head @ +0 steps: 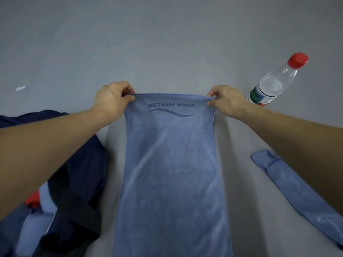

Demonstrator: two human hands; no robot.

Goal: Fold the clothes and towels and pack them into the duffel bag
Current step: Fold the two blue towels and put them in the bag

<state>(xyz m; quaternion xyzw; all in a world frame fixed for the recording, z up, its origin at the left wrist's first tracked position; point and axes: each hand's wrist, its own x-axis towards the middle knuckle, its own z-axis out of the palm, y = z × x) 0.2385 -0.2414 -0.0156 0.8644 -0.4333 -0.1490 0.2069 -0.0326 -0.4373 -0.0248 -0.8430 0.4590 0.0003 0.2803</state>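
1. The step in hand looks like the fold of a towel: a long blue towel [172, 164] with "YOGA FITNESS" printed near its far end lies stretched along the middle of the grey surface [167, 43], running from the person's body outward.
2. The left hand [111, 99] pinches the far left corner of the towel between thumb and fingers; the right hand [225, 101] pinches the far right corner the same way. Both are closed on the cloth, and the far edge is taut between them.
3. The next move probably calls for carrying that far edge back toward the near end, keeping both corners level so the side edges line up.
4. To the left, a dark navy garment [78, 182] lies crumpled just beside the towel's left edge; it may catch if the fold drifts that way.
5. To the right, a second blue cloth [297, 191] lies in a long narrow strip, apart from the towel, and a clear water bottle [272, 82] with a red cap lies on its side near the right hand.
6. Beyond the hands the surface is bare, so there is room outward.
7. No duffel bag can be made out with certainty; packing is not yet begun for this towel.
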